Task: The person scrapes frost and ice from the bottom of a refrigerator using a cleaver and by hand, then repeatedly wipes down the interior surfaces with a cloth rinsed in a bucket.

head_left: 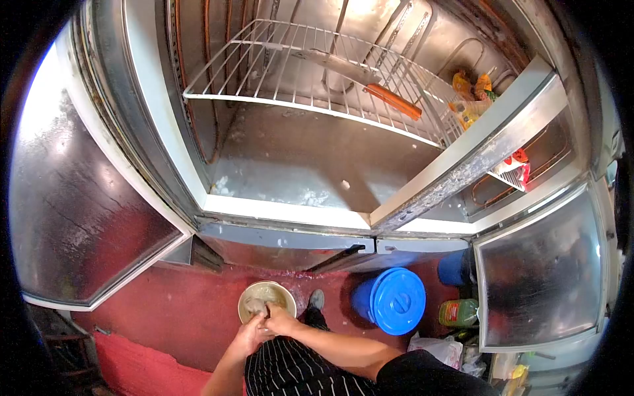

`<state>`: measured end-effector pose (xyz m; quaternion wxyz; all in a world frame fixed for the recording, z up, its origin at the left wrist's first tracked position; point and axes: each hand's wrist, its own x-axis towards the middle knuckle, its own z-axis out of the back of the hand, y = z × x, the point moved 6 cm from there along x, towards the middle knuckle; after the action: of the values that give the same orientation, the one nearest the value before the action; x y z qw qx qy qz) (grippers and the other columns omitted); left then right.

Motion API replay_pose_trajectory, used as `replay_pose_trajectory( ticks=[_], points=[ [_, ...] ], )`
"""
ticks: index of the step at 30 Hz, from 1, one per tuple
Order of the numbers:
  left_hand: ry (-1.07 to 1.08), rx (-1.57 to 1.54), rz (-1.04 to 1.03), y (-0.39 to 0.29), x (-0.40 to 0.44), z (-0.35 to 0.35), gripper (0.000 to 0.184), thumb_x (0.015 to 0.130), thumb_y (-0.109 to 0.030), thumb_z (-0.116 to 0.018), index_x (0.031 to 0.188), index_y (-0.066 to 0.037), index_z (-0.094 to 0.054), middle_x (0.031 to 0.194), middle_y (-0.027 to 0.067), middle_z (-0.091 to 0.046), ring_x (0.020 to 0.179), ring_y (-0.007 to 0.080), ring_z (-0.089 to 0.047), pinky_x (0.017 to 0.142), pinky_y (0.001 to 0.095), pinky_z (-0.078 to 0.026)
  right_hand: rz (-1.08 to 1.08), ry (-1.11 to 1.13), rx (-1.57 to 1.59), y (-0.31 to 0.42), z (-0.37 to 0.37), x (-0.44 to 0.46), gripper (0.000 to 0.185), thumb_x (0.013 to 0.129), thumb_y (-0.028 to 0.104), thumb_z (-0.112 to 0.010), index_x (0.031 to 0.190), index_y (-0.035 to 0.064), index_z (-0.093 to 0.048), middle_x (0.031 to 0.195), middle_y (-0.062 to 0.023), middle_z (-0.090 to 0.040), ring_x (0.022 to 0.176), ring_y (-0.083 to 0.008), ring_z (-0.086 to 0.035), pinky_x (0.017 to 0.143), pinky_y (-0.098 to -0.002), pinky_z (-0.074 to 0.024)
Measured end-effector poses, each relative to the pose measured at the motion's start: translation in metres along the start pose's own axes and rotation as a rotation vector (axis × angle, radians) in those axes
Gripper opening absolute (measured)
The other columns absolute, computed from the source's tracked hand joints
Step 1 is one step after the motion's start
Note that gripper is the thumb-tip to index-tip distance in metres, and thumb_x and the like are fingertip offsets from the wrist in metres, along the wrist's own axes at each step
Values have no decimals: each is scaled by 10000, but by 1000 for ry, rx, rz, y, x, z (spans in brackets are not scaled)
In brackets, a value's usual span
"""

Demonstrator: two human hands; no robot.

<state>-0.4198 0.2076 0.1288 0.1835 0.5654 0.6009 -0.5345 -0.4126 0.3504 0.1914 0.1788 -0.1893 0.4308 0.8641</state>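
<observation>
Both my hands are together over a cream-coloured bucket [246, 290] on the red floor, low in the view. My left hand [248, 334] and my right hand [280, 321] are closed around a wet-looking greyish cloth [255, 305], which bunches out over the bucket's opening. Murky liquid shows inside the bucket. My fingers partly hide the cloth.
Ahead stands an open metal fridge with a white wire shelf [290, 98]. On the shelf lies a large knife with an orange handle [393, 101]. Yellow packets [467, 112] sit at right. Open doors [86, 198] flank me. A blue lidded bucket [399, 301] stands near a green-liquid bottle [459, 313].
</observation>
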Motion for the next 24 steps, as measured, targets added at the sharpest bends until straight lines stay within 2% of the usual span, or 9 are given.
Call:
replay_pose_trajectory(
  ticks=[2,5,9,10,11,14,18,21,24],
  points=[
    [197,-325,-87,-6,-6,-14,624,936,-412,-692,1414,-97,-443,1253,121,-636,1050,254,-671,873,445,-563,129,36,-118,26,6,-5,539,864,313,-689,1246,-51,-582,1121,-297,-665,1112,-427,-638,940,-448,-511],
    [152,-422,-271,-6,1,-3,514,962,-363,-671,1346,-62,-510,1188,120,-658,1010,254,-678,856,447,-568,179,77,76,25,2,1,433,897,315,-662,1171,-19,-650,1111,-262,-685,1091,-400,-653,929,-431,-512],
    [20,-291,-197,6,1,22,420,973,-318,-663,1272,-41,-561,1120,114,-677,922,247,-690,780,423,-583,187,222,237,34,12,-4,412,924,345,-674,1143,-3,-670,1053,-208,-716,989,-303,-691,888,-387,-521],
    [24,-331,-217,2,-6,19,386,972,-296,-663,1248,-43,-567,1080,104,-686,866,237,-690,731,405,-583,169,210,389,14,-5,7,335,909,324,-725,1025,13,-676,939,-102,-707,842,-203,-653,795,-347,-515],
    [28,-372,-238,-3,-12,15,352,972,-273,-663,1223,-44,-573,1040,95,-695,810,226,-690,682,387,-582,172,213,388,17,-4,6,335,909,324,-725,1025,13,-676,939,-102,-707,842,-203,-653,795,-347,-515],
    [38,-443,-323,-17,-26,7,337,970,-246,-653,1211,-26,-569,1018,85,-695,762,209,-685,624,363,-566,-54,284,745,17,2,-2,206,894,215,-759,869,94,-593,787,63,-506,727,-90,-476,656,-275,-426],
    [40,-456,-311,0,-5,27,303,962,-178,-623,1203,-1,-573,1032,100,-696,806,225,-694,665,366,-573,44,199,628,7,0,2,150,893,155,-717,909,71,-594,812,36,-560,775,-95,-521,697,-282,-459],
    [56,-484,-336,8,4,35,307,950,-125,-591,1219,24,-576,1073,124,-696,877,251,-704,722,378,-586,126,-69,528,-11,3,12,135,888,105,-657,1005,43,-631,841,7,-599,827,-102,-564,749,-286,-485],
    [-22,-52,-488,2,5,35,313,929,-82,-583,1225,20,-585,1094,134,-698,925,261,-706,778,391,-588,13,-38,438,-24,2,22,345,906,102,-605,1243,37,-635,952,-48,-662,887,-158,-628,817,-325,-511]
  ],
)
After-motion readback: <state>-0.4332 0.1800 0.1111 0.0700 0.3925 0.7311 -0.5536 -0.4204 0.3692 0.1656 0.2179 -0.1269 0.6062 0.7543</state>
